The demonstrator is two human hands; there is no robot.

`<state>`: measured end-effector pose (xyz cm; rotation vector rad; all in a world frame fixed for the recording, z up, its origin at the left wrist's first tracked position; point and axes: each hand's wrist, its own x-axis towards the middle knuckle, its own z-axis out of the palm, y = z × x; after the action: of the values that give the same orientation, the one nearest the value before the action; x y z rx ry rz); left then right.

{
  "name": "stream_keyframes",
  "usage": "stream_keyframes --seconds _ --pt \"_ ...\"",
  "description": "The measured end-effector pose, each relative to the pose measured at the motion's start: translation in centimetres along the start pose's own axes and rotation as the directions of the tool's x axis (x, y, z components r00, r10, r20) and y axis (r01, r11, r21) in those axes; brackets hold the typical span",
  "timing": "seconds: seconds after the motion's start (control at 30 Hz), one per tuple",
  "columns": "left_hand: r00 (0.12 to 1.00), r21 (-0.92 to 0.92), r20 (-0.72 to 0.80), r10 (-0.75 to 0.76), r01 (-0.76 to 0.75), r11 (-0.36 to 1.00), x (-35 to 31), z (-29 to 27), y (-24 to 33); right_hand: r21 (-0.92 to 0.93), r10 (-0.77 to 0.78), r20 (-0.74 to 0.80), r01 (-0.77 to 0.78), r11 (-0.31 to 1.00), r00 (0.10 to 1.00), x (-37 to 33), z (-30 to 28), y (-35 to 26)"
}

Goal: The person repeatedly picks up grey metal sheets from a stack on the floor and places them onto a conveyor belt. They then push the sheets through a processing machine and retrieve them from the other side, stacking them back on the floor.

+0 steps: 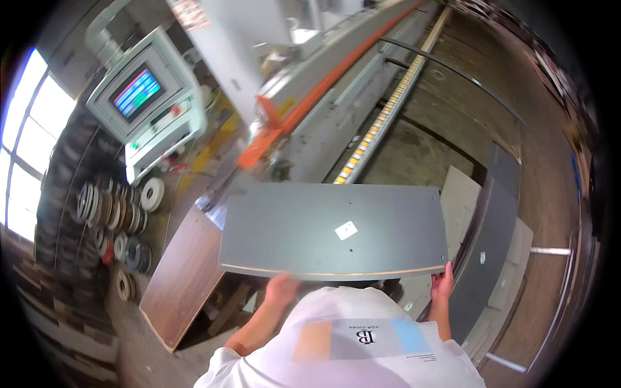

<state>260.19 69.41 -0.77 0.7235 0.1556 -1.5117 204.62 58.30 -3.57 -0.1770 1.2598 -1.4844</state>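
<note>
A grey rectangular panel (291,223) lies level in front of my body, with a small white label (346,230) and several small holes in its face. Its near edge shows a pale, raw strip. My right hand (442,283) is closed on the near right corner, thumb up along the side edge. At the near edge, left of the middle, my left hand (281,291) touches or almost touches the panel. Motion smears it, and its fingers are partly hidden, so its grip cannot be made out.
A long machine with an orange rail (336,74) and a roller track (375,126) runs away ahead. A control screen (137,92) hangs at left, above edging rolls (153,194). A brown wood-grain board (184,271) stands left; stacked grey panels (482,252) lie right.
</note>
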Motion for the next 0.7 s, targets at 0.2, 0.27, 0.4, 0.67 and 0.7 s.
stream_keyframes --seconds 0.2,0.27,0.4,0.67,0.7 --pt "0.977 -0.199 -0.036 0.211 -0.214 0.956 -5.6 -10.3 7.4 -0.385 0.14 0.261 -0.03 0.922 0.955 1.6 21.1 5.7" --pt "0.942 -0.171 -0.221 0.253 -0.293 0.941 -6.3 -10.5 8.7 -0.473 0.166 0.261 -0.024 0.881 0.951 2.3 26.0 8.4" --pt "0.885 -0.222 -0.327 0.332 -0.413 0.883 -7.4 -11.6 10.8 -0.587 0.231 0.272 -0.03 0.809 0.934 2.0 35.9 13.9" --pt "0.919 -0.244 -0.344 0.192 -0.285 0.927 -4.9 -11.7 12.0 -0.666 0.403 0.375 -0.06 0.743 0.835 -3.6 43.5 21.5" --pt "0.922 -0.235 -0.339 0.184 -0.273 0.933 -4.5 -11.1 11.9 -0.713 0.47 0.386 -0.067 0.698 0.794 -4.7 43.7 22.2"
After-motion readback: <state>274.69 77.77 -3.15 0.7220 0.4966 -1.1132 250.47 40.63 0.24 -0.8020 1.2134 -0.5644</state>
